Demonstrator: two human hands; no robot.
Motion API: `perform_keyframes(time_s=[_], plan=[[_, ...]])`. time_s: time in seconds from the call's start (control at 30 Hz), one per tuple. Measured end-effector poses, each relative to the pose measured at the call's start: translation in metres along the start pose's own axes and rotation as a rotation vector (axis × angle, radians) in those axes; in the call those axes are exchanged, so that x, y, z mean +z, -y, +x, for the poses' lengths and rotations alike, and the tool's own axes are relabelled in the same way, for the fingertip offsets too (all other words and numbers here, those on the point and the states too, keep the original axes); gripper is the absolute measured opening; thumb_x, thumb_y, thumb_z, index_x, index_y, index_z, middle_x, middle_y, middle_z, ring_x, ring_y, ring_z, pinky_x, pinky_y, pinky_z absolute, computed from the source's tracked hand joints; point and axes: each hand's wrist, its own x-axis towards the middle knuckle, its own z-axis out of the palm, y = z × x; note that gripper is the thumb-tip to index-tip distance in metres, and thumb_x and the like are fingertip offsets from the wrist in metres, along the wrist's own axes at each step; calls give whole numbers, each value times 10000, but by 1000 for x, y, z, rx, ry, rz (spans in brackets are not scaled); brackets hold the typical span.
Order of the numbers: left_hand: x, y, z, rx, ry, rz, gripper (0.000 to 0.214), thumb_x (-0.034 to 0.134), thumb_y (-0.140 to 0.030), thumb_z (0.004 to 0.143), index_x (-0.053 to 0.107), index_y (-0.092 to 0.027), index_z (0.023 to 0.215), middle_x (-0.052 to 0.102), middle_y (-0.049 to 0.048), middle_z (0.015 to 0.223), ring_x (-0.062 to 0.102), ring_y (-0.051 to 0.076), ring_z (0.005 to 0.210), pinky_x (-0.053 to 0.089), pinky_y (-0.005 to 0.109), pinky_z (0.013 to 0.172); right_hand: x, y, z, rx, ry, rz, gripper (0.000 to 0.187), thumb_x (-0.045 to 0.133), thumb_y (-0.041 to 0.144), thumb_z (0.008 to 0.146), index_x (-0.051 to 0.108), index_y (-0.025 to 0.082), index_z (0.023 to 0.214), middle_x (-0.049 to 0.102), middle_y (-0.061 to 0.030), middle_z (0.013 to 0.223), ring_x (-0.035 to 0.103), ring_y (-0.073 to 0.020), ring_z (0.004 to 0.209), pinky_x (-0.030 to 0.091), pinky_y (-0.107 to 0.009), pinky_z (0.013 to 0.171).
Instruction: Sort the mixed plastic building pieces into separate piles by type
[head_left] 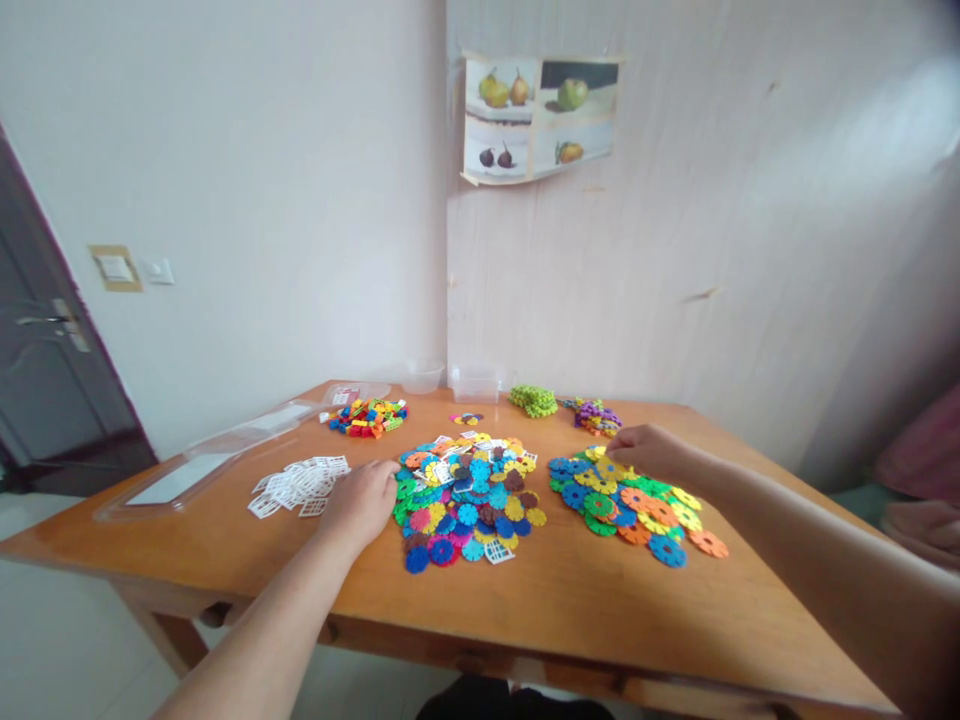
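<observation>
My left hand (364, 500) rests at the left edge of a mixed pile of small notched plastic discs (466, 514), its fingers curled together and their tips mostly hidden. Between the discs lie some white lattice pieces, one white lattice piece (499, 552) at the front. Left of that hand is a heap of white lattice pieces (292, 486). Over the back of a second pile, of larger notched discs (634, 515) in blue, green, yellow and orange, my right hand (646, 450) has its fingers pinched at a yellow notched disc (612, 469).
Behind lie colourful building blocks (369, 417), a few small discs (466, 419), green pieces (533, 401) and purple and yellow pieces (598, 416). Clear plastic containers (477, 384) stand by the wall. Transparent lids (180, 478) lie along the left side of the wooden table (555, 605).
</observation>
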Motion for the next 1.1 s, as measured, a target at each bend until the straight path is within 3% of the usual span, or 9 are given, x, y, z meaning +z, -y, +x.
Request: perform_keyframes(time_s=[0.23, 0.4, 0.53, 0.87, 1.1], plan=[[1, 1, 1, -15, 3, 8, 334, 381, -202, 881, 659, -212, 1067, 698, 53, 1124, 623, 206, 1017, 431, 308, 873, 5, -15, 0, 0, -57, -114, 166, 545, 260, 705, 671, 153, 711, 563, 12, 584, 506, -128, 591, 351, -221, 531], [1, 2, 0, -28, -10, 16, 323, 404, -174, 851, 664, -218, 1038, 705, 47, 1090, 623, 210, 1001, 432, 319, 868, 6, -10, 1, -36, -98, -167, 163, 536, 280, 727, 654, 169, 716, 568, 18, 588, 508, -128, 591, 340, -221, 535], [-1, 0, -2, -21, -32, 45, 293, 433, -182, 831, 674, -222, 994, 702, 48, 1055, 623, 219, 971, 436, 325, 830, 16, 6, 1, -117, -107, -187, 207, 504, 319, 775, 639, 176, 709, 573, 17, 607, 519, -130, 607, 344, -227, 552], [-7, -5, -6, 15, -44, 64, 284, 405, -306, 915, 676, -226, 884, 685, 51, 935, 610, 200, 891, 408, 289, 758, 64, 62, -2, -326, 65, -99, 167, 534, 240, 761, 690, 192, 792, 688, -4, 749, 584, -139, 676, 380, -228, 598], [-6, -7, -5, 6, -40, 71, 403, 303, -365, 974, 656, -202, 865, 683, 67, 897, 612, 196, 865, 395, 291, 744, 88, 94, 3, -322, 197, -35, 157, 526, 247, 782, 677, 202, 784, 676, 12, 673, 585, -126, 620, 357, -211, 555]])
